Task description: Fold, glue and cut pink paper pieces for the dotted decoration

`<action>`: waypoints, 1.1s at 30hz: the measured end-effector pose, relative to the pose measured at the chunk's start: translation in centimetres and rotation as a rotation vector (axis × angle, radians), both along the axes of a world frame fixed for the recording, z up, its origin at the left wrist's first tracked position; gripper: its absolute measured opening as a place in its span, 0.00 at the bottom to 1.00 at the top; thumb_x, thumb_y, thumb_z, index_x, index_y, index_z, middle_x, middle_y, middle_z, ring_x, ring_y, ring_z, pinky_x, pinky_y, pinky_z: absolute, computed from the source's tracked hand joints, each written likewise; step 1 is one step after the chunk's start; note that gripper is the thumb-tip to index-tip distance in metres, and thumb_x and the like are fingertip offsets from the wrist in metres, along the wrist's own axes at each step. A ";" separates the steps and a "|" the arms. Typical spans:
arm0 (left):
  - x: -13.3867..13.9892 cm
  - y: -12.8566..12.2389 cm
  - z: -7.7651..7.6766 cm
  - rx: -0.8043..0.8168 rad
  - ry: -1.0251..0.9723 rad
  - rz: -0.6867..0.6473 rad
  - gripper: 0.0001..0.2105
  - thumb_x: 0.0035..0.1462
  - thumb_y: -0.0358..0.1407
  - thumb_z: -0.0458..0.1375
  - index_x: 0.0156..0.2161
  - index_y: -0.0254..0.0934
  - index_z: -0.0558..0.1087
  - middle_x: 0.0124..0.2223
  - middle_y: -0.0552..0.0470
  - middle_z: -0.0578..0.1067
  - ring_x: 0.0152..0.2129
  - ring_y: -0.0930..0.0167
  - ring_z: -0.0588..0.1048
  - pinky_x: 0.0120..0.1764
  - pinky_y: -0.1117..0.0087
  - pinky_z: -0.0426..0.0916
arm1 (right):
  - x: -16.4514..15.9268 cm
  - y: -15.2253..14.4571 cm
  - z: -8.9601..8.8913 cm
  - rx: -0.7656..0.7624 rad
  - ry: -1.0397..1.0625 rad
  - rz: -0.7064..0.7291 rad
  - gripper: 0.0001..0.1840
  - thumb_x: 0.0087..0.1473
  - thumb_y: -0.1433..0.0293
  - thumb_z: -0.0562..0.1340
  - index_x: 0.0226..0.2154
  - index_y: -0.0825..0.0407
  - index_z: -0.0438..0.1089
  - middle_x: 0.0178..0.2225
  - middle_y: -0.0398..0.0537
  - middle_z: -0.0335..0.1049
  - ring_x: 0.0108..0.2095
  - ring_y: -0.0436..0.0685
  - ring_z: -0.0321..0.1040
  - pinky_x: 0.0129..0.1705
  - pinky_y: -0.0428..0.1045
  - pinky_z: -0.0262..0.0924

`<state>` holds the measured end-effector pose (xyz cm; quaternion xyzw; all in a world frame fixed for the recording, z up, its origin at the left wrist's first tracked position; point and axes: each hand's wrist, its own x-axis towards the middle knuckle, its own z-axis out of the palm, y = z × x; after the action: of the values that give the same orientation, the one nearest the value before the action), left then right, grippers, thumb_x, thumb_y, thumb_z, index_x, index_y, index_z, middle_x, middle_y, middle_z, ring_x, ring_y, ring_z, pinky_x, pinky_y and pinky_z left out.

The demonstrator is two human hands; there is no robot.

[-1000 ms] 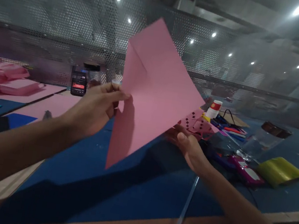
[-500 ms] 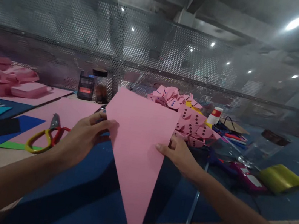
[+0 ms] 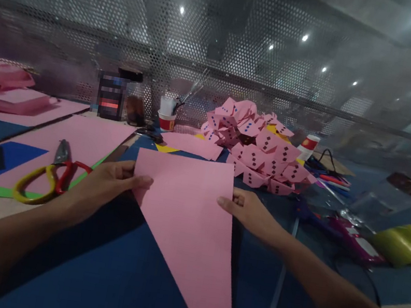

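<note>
A sheet of pink paper (image 3: 184, 208), straight along its far edge and tapering to a point near me, is held up between my two hands over the dark blue table surface (image 3: 99, 268). My left hand (image 3: 117, 184) pinches its left edge near the far corner, thumb on top. On the opposite edge my right hand (image 3: 246, 208) grips it the same way. The fingers beneath the paper are partly hidden. Left of my left hand lie scissors (image 3: 54, 176) with one yellow and one red handle, on more pink sheets (image 3: 86, 136).
Behind the sheet is a heap of folded pink paper pieces (image 3: 268, 154) with dark marks. More folded pink paper (image 3: 17, 101) sits at far left. A paper cup (image 3: 166, 121), a clear jar (image 3: 395, 196), a yellow tape roll (image 3: 406, 245) and a purple tool (image 3: 356, 240) stand around.
The pink sheet has been lowered and turned, its far edge now level and its pointed end swung to the right. Both hands keep hold of it. My view has tilted down.
</note>
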<state>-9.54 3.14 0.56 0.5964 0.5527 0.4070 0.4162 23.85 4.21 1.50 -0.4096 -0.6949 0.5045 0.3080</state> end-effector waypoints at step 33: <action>-1.3 0.8 -1.2 0.252 0.637 -0.025 0.08 0.55 0.44 0.65 0.38 0.45 0.80 0.40 0.52 0.84 0.38 0.57 0.80 0.42 0.62 0.70 | 1.1 1.2 -0.5 0.267 -0.441 -0.037 0.06 0.56 0.67 0.68 0.30 0.52 0.77 0.38 0.50 0.79 0.39 0.59 0.75 0.41 0.51 0.62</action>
<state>-10.83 3.95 -0.62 0.7469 0.5931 0.2603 0.1505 24.93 5.43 0.98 -0.4782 -0.7979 0.3012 0.2095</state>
